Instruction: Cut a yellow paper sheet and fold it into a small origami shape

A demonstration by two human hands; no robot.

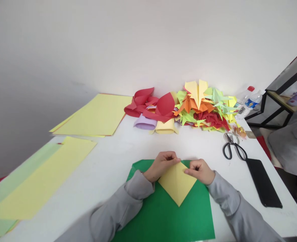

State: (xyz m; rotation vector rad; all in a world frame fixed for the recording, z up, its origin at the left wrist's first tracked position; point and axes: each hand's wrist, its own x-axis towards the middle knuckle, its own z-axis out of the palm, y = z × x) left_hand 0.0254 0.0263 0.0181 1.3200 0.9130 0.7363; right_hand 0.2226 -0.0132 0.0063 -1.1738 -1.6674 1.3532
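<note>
A folded piece of yellow paper (178, 188) forms a diamond shape with a crease down its middle. My left hand (163, 165) pinches it at the top corner between thumb and fingers. On the upper right edge, my right hand (199, 171) grips it with the thumb in front and the fingers curled behind. Both hands are just above a green sheet (163, 220) on the white table, and the paper's lower point hangs toward me. The fingertips behind the paper are hidden.
Yellow sheets (95, 116) and long yellow and green strips (45, 178) lie at left. Rolled red paper pieces (165, 107) and folded paper shapes (201, 104) are heaped at the back. Scissors (232, 144), a black phone-like slab (263, 181) and bottles (251, 102) are at right; a grey-clothed person (291, 144) is beside the table.
</note>
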